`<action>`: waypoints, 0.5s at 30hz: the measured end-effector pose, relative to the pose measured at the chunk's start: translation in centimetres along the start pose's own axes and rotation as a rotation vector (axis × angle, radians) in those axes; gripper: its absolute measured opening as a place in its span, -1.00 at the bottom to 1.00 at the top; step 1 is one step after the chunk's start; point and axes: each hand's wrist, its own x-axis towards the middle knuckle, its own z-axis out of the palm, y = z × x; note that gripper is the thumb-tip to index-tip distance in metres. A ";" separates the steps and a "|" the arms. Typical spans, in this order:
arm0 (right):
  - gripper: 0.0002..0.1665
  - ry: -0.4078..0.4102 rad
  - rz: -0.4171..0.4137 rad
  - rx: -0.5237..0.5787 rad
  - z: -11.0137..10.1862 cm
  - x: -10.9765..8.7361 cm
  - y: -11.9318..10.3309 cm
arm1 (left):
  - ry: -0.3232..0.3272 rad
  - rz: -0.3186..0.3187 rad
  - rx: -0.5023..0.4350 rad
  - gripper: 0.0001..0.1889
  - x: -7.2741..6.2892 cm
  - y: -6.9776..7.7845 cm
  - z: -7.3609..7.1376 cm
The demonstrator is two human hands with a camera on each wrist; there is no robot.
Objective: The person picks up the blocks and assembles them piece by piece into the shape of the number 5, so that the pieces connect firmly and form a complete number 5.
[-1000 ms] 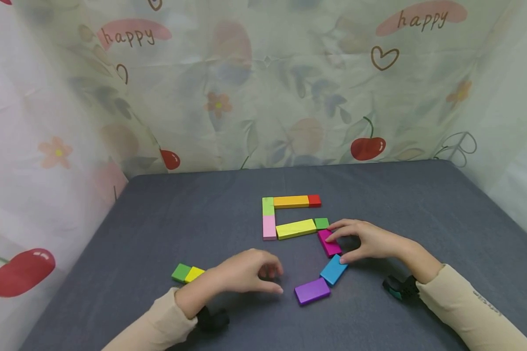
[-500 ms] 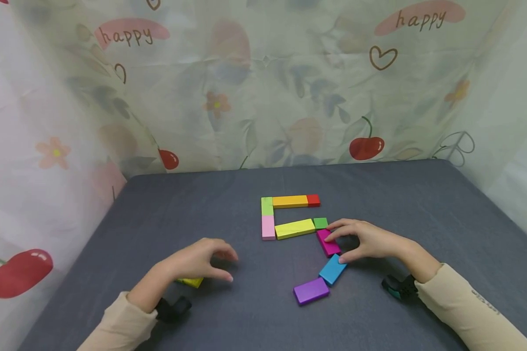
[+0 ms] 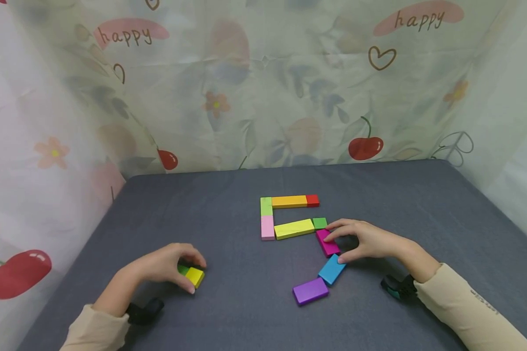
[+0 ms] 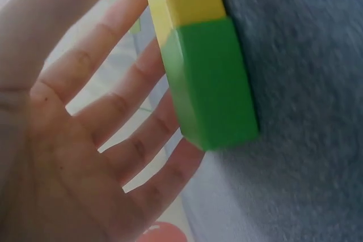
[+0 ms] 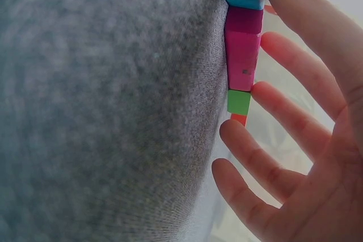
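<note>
My left hand (image 3: 164, 263) arches over a green block (image 4: 215, 86) and a yellow block (image 3: 195, 277), which lie end to end at the left of the table. Its thumb is by the near side of the yellow block, and the fingers reach along the far side, fairly straight in the left wrist view. My right hand (image 3: 371, 240) rests with its thumb tip at the blue block (image 3: 331, 271) and fingertips over the magenta block (image 3: 326, 245). A small green block (image 3: 320, 223) touches the magenta one's far end. The purple block (image 3: 311, 292) lies against the blue one's near end.
Farther back, a long yellow block (image 3: 295, 229), a pink block (image 3: 267, 229), a light green block (image 3: 266, 205), an orange block (image 3: 290, 202) and a red block (image 3: 313, 201) continue the line. The dark cloth-covered table (image 3: 237, 321) ends at a printed curtain (image 3: 263, 87).
My left hand has moved left from the middle of the table to the green and yellow blocks, which it now partly covers. The right hand has stayed in place.
</note>
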 end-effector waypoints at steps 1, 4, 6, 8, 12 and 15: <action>-0.46 0.001 0.000 -0.002 0.0 0.0 0.0 | -0.012 -0.007 -0.011 -0.55 -0.1 -0.1 -0.1; -0.46 0.003 -0.002 -0.002 0.0 0.0 0.1 | -0.035 -0.012 -0.030 -0.59 -0.2 -0.3 -0.2; -0.45 0.002 0.000 -0.001 0.1 0.0 0.1 | -0.042 -0.008 -0.028 -0.62 -0.2 -0.3 -0.2; -0.45 0.001 0.003 0.002 0.1 0.0 0.1 | -0.049 0.001 -0.027 -0.66 -0.1 -0.4 -0.3; -0.45 0.001 0.001 0.002 0.1 0.0 0.0 | -0.053 0.017 -0.021 -0.70 0.1 -0.5 -0.3; -0.45 0.003 0.000 0.000 0.1 0.0 0.1 | -0.048 0.018 -0.024 -0.70 0.2 -0.3 -0.3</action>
